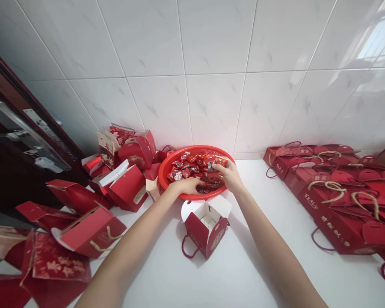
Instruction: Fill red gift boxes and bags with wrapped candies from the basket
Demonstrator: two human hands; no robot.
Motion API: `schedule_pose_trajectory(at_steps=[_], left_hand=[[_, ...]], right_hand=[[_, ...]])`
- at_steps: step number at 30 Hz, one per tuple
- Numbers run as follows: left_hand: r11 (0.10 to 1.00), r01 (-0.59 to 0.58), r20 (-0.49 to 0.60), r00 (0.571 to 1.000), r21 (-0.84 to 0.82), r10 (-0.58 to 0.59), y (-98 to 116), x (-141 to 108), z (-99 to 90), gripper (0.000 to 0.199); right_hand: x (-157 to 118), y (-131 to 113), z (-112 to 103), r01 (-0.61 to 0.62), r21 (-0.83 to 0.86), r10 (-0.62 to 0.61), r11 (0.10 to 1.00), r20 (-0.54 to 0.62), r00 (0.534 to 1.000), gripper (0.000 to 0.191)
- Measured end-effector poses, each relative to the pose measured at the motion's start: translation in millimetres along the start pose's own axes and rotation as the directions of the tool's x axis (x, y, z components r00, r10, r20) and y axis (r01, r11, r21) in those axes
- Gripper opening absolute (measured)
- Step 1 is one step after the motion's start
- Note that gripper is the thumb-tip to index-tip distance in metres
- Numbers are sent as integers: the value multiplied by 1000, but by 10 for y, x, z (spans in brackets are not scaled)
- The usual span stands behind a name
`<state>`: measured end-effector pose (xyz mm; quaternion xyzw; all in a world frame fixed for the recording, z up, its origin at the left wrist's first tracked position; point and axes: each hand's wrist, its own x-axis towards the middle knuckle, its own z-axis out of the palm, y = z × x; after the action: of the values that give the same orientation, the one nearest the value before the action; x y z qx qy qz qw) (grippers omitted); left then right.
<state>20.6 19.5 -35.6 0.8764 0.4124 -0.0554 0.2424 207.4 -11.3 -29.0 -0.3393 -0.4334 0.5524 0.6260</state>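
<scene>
An oval red plastic basket (163,179) full of small red-wrapped candies (197,164) stands against the tiled wall. Over its near left rim reaches my left hand (188,186), fingers curled down among the candies; whatever they hold is hidden. My right hand (230,174) comes in over the right rim, thumb and fingers closed on a wrapped candy (209,165). Just in front of the basket, between my forearms, an open red gift box (200,229) with a white inside and a dark red cord handle sits on the white tabletop (192,282).
To the left lie several loose red gift boxes (128,186), some open, beside a dark door (6,171) with a metal handle. On the right, closed red boxes with cord handles (333,201) stand packed in rows. White tiles (216,107) cover the wall behind.
</scene>
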Motion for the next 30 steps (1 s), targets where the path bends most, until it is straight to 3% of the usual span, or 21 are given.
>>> schedule_pose_trajectory(at_steps=[3, 6, 9, 13, 17, 21, 25, 30], left_hand=[[1000, 8, 41, 999, 4, -9, -12, 14, -9, 37], [1000, 5, 15, 1000, -19, -5, -3, 0, -26, 31], [995, -23, -43, 999, -98, 19, 20, -44, -42, 21], [928, -104, -234, 972, -358, 19, 28, -98, -55, 32], [806, -139, -394, 910, -575, -125, 2, -94, -50, 30], [674, -89, -396, 861, -733, -318, -7, -64, -33, 27], [604, -99, -396, 836, -791, -380, -8, -51, -24, 36], [558, -116, -437, 756, -822, -487, -24, -43, -41, 36]], right_hand=[[11, 15, -5, -7, -10, 6, 1000, -13, 1000, 35], [25, 30, -10, -5, 3, 6, 1000, -15, 1000, 38], [32, 39, -13, -5, 8, 5, 1000, -8, 1000, 37], [30, 39, -17, 22, 8, -22, 1000, -2, 1000, 34], [32, 39, -20, 19, 21, -20, 1000, 20, 1000, 34], [29, 39, -16, 20, 29, -20, 999, 13, 1000, 34], [24, 37, -16, 26, 36, -26, 999, 13, 1000, 36], [24, 29, -17, 14, 20, -14, 1000, 2, 1000, 35]])
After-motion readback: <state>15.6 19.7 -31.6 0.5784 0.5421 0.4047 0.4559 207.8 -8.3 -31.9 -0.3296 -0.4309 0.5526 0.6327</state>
